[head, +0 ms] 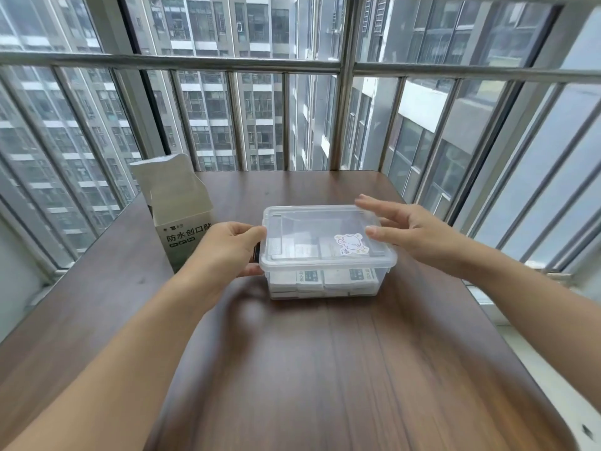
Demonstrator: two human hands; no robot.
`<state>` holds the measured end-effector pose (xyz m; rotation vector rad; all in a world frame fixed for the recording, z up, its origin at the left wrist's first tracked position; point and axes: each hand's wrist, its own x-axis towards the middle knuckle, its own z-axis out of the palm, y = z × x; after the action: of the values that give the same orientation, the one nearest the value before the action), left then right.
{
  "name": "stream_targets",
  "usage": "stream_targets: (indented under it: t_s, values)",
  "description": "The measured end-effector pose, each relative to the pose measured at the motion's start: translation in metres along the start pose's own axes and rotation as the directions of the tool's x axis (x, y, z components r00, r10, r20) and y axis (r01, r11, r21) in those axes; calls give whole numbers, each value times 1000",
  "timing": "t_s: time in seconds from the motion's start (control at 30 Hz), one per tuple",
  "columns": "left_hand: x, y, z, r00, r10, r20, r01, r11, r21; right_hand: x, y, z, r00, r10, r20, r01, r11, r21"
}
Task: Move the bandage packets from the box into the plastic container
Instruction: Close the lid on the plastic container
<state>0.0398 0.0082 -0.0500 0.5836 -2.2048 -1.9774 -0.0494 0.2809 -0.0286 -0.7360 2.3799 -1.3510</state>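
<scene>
- Clear lidded plastic container (328, 255) on brown wooden tabletop (325, 369); white bandage packets (338, 277) inside.
- Left hand (227, 249) fingers gripping container's left end.
- Right hand (409, 232) fingers spread, holding nothing.

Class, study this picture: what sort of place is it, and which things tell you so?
Probably a high-rise flat's enclosed balcony or window nook: a wooden table stands against a barred window, with apartment towers outside.

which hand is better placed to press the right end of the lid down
Right, probably. The right hand hovers open beside the lid at that end, while the left hand grips the container at its left end.
</scene>
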Motion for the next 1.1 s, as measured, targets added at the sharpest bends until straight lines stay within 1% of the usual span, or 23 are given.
stream_targets:
  t_s: [0.03,0.1,0.13,0.2,0.23,0.27,0.3,0.33,0.37,0.43,0.47,0.53,0.57,0.63,0.73,0.87,0.93,0.97,1.0,1.03,1.07,1.1]
  values:
    - [1,0,-1,1000,-25,7,25,1000,-2,1,0,6,996,49,-72,-44,996,72]
    - [2,0,-1,994,-108,15,108,994,-6,0,-2,14,954,223,-199,-193,968,158]
    - [1,-1,-1,990,-141,5,141,990,9,-1,-4,16,920,327,-215,-285,937,203]
    - [-2,0,1,990,-142,-28,143,988,60,-4,-11,18,860,484,-162,-427,856,290]
    - [-3,0,2,992,-115,-57,119,989,83,-6,-13,19,840,523,-146,-467,833,297]
    - [-4,2,2,993,-69,-96,80,990,114,-7,-16,19,833,530,-160,-477,834,277]
    - [-5,4,1,991,-7,-137,31,984,175,-7,-20,18,831,518,-203,-473,850,233]
    - [-6,8,1,983,62,-170,-14,962,272,-7,-21,18,832,490,-259,-461,872,165]
    - [-7,11,2,973,133,-190,-48,918,394,-6,-24,18,834,449,-320,-451,890,73]
    - [-11,19,7,941,270,-202,-81,762,642,-4,-28,19,845,325,-424,-419,896,-149]
    - [-13,22,10,925,323,-199,-80,679,730,-3,-30,22,850,250,-464,-401,878,-261]
    - [-14,28,16,903,386,-187,-63,550,833,-1,-31,27,852,106,-512,-380,798,-468]
    - [-15,30,18,901,396,-180,-48,502,864,0,-31,30,854,47,-518,-374,750,-546]
    - [-16,35,22,895,419,-153,-47,429,902,1,-34,33,867,-14,-499,-356,684,-637]
    - [-17,39,26,888,447,-104,-61,339,939,-2,-41,35,888,-64,-456,-326,610,-722]
    - [-16,39,27,885,462,-54,-90,284,955,-4,-53,37,915,-102,-390,-304,459,-835]
    - [-16,39,25,883,469,-32,-109,270,957,-4,-60,39,936,-82,-342,-286,388,-876]
    - [-16,39,24,884,467,-22,-123,278,953,-4,-64,39,942,-64,-330,-288,352,-891]
    - [-16,38,23,892,452,-15,-138,305,942,-3,-64,37,946,-39,-321,-290,332,-898]
    - [-18,38,19,895,446,-8,-162,342,926,-3,-67,34,944,-3,-330,-310,334,-890]
    - [-19,39,14,890,456,-6,-190,384,904,-4,-69,30,936,33,-351,-340,342,-876]
    - [-21,40,1,866,499,-38,-210,432,877,-4,-75,27,921,38,-387,-374,357,-856]
